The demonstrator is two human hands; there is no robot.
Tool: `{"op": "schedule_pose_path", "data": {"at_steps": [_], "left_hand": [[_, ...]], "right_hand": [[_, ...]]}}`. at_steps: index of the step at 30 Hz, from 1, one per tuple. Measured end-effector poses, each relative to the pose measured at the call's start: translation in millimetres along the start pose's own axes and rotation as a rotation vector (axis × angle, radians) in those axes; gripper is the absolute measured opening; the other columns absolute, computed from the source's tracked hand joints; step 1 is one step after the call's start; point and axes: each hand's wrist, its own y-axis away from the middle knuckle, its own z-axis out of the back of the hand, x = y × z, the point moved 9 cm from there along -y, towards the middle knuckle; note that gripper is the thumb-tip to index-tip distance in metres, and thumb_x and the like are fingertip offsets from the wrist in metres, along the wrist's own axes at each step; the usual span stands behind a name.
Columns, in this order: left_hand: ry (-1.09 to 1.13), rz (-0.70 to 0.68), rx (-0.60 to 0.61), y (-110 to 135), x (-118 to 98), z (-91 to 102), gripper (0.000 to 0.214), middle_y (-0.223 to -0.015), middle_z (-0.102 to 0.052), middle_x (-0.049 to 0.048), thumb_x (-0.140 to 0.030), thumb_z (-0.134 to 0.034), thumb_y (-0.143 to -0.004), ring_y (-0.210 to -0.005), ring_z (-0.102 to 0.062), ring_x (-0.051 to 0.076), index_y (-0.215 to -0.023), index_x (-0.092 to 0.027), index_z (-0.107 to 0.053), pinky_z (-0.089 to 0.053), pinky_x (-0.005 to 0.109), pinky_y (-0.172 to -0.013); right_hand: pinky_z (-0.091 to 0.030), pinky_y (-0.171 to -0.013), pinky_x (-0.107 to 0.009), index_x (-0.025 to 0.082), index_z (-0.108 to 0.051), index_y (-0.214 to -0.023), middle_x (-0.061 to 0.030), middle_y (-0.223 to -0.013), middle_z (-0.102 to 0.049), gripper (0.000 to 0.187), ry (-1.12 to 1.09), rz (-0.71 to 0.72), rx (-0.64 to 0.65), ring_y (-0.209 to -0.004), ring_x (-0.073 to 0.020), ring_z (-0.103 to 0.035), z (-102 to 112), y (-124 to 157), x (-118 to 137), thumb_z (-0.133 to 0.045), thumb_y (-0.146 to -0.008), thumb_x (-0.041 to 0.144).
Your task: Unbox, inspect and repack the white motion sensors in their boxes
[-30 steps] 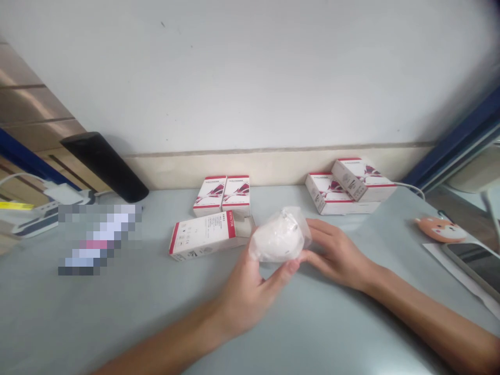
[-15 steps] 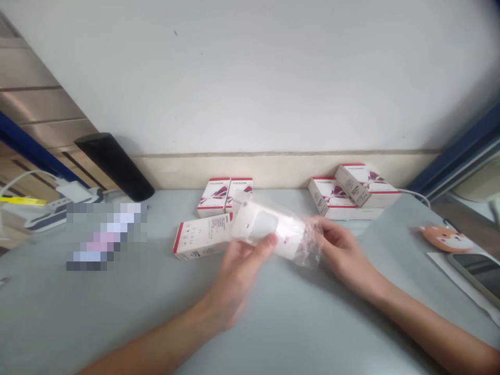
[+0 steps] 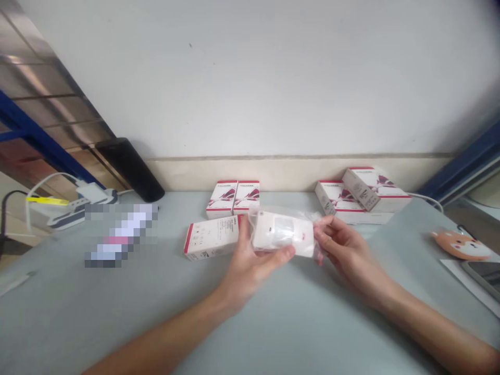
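Note:
A white motion sensor [image 3: 283,229] with a greyish window and a small red mark lies inside a clear plastic bag [image 3: 312,219], held above the table. My left hand [image 3: 244,273] grips it from the left, thumb along the lower edge and a finger at the left end. My right hand [image 3: 347,247] is closed at the bag's right end, pinching the plastic. Just behind my left hand, a white box with red edges [image 3: 213,237] rests on the table; its right end is hidden.
Two upright red-and-white boxes [image 3: 221,198] stand near the wall. Stacked boxes [image 3: 375,182] are at the back right. Leftward are a black cylinder [image 3: 135,169], a power strip [image 3: 74,211] and a pixelated object [image 3: 121,237]. An orange animal-faced item [image 3: 461,245] and a phone [image 3: 484,276] lie right.
The bagged sensor has turned to lie more level, its left end shifting right and down. My left hand's grip has spread around that end. The whole view has shifted slightly.

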Motion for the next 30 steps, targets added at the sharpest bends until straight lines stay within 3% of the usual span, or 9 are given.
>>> {"op": "schedule_pose_path", "data": {"at_steps": [3, 8, 11, 15, 18, 21, 24, 30], "left_hand": [[-0.162, -0.172, -0.008, 2.0, -10.4, 0.5, 0.103, -0.146, -0.062, 0.0105, -0.029, -0.085, -0.084, -0.132, -0.065, 0.029, -0.161, -0.039, -0.017, -0.057, 0.046, -0.109], [-0.591, -0.448, -0.095, 10.5, -20.0, 0.9, 0.055, -0.164, -0.037, 0.0095, -0.025, -0.075, -0.093, -0.153, -0.042, 0.034, -0.142, -0.037, -0.054, -0.05, 0.049, -0.116], [-0.706, -0.574, -0.145, 12.5, -27.1, 2.0, 0.05, -0.156, -0.046, 0.0096, -0.027, -0.077, -0.093, -0.145, -0.05, 0.031, -0.137, -0.036, -0.057, -0.05, 0.048, -0.114], [-0.756, -0.718, -0.129, 15.7, -37.6, -3.1, 0.051, -0.138, -0.062, 0.0088, -0.032, -0.083, -0.09, -0.135, -0.059, 0.029, -0.133, -0.031, -0.056, -0.048, 0.051, -0.115], [-0.762, -0.629, -0.136, 13.6, -34.3, -1.7, 0.05, -0.138, -0.065, 0.0103, -0.04, -0.085, -0.086, -0.129, -0.064, 0.029, -0.126, -0.028, -0.058, -0.053, 0.048, -0.108], [-0.761, -0.434, -0.096, 9.5, -23.6, -0.8, 0.051, -0.118, -0.074, 0.0075, -0.047, -0.086, -0.082, -0.108, -0.072, 0.027, -0.121, -0.026, -0.06, -0.059, 0.041, -0.092], [-0.763, -0.29, -0.073, 7.5, -18.0, 1.1, 0.058, -0.111, -0.076, 0.0068, -0.052, -0.083, -0.081, -0.101, -0.074, 0.027, -0.129, -0.027, -0.06, -0.06, 0.037, -0.084], [-0.787, -0.158, 0.001, 6.4, -12.9, -1.4, 0.059, -0.109, -0.077, 0.0074, -0.06, -0.064, -0.094, -0.102, -0.072, 0.028, -0.143, -0.028, -0.06, -0.057, 0.037, -0.084]], "right_hand": [[-0.042, -0.058, -0.025, 0.023, -0.06, -0.089, 0.0029, -0.065, -0.055, 0.029, -0.057, -0.057, -0.026, -0.06, -0.0135, -0.047, 12.8, -5.1, -4.3, -0.075, -0.096, 0.048], [-0.034, -0.053, -0.026, 0.023, -0.058, -0.084, 0.0043, -0.061, -0.045, 0.026, -0.167, -0.132, -0.041, -0.054, -0.0131, -0.034, 22.7, -10.2, -8.0, -0.076, -0.092, 0.04], [-0.034, -0.053, -0.027, 0.023, -0.059, -0.082, 0.0044, -0.061, -0.042, 0.025, -0.181, -0.137, -0.043, -0.054, -0.0132, -0.034, 22.2, -11.1, -4.1, -0.076, -0.09, 0.039], [-0.036, -0.055, -0.027, 0.024, -0.059, -0.087, 0.0023, -0.072, -0.054, 0.028, -0.065, -0.036, -0.084, -0.06, -0.0138, -0.044, 26.7, -11.6, 5.9, -0.077, -0.092, 0.045], [-0.04, -0.06, -0.028, 0.024, -0.059, -0.089, 0.0008, -0.079, -0.059, 0.033, 0.113, 0.099, -0.105, -0.068, -0.015, -0.05, 27.1, -9.9, 16.4, -0.072, -0.096, 0.053], [-0.038, -0.06, -0.029, 0.024, -0.057, -0.089, 0.0019, -0.076, -0.055, 0.037, 0.277, 0.165, -0.116, -0.067, -0.0147, -0.047, 23.2, -7.5, 22.7, -0.065, -0.1, 0.058], [-0.035, -0.059, -0.029, 0.024, -0.055, -0.088, 0.0037, -0.072, -0.048, 0.04, 0.358, 0.155, -0.086, -0.065, -0.0143, -0.042, 17.8, -8.1, 23.1, -0.061, -0.101, 0.061], [-0.034, -0.062, -0.029, 0.023, -0.054, -0.088, 0.0043, -0.07, -0.046, 0.046, 0.414, 0.092, 0.034, -0.066, -0.0148, -0.041, 13.7, -13.7, 13.6, -0.055, -0.101, 0.067]]}}
